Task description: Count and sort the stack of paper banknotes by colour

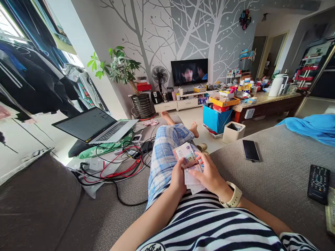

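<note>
A small stack of banknotes lies between my two hands, over my lap; the top one shows a "5". My left hand is closed on the stack's left side, thumb on top. From the right, my right hand holds the notes too, with its thumb on the paler lower ones and its fingertips at the upper right edge. Some lower notes fan out toward my striped shirt. The undersides of the notes and several fingers are hidden. A pale watch is on my right wrist.
On the grey sofa, a phone and a remote control lie to the right. At left, a laptop stands beside tangled cables. Beyond are a waste bin, a blue box and a cluttered table.
</note>
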Tool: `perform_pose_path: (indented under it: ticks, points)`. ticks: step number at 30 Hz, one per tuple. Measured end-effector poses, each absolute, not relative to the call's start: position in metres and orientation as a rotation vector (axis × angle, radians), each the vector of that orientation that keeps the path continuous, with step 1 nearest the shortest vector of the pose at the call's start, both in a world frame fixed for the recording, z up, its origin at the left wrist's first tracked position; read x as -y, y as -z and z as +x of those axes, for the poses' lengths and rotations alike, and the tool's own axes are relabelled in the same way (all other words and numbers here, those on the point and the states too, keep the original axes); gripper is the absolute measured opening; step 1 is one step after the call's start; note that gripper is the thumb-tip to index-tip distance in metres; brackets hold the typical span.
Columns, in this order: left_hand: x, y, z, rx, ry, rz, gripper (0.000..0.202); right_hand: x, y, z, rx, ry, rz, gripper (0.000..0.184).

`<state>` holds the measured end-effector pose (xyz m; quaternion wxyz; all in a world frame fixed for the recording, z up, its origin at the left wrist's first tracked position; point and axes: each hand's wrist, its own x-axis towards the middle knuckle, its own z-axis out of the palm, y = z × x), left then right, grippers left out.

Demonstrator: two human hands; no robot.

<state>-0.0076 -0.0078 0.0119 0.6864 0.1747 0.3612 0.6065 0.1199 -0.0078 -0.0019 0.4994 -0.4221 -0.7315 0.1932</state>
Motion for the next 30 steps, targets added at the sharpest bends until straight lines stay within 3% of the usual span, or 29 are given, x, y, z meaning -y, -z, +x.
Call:
perform_pose_path:
  ticks: [4,21,25,30]
  points:
    - [0.006,-0.008,-0.005,-0.762,-1.446,0.400,0.039,0.009,0.013,0.116,1.887,-0.318,-1.103,0.078]
    - [0.003,-0.003,-0.001,-0.863,-1.540,0.546,0.026,0.025,-0.003,0.106,2.158,0.049,-1.427,0.084]
    - [0.005,-0.006,-0.003,-0.848,-1.510,0.525,0.029,0.020,-0.007,0.114,2.095,-0.057,-1.341,0.076]
    - [0.009,-0.012,-0.005,-0.829,-1.383,0.489,0.035,-0.004,-0.007,0.129,1.779,-0.503,-1.056,0.044]
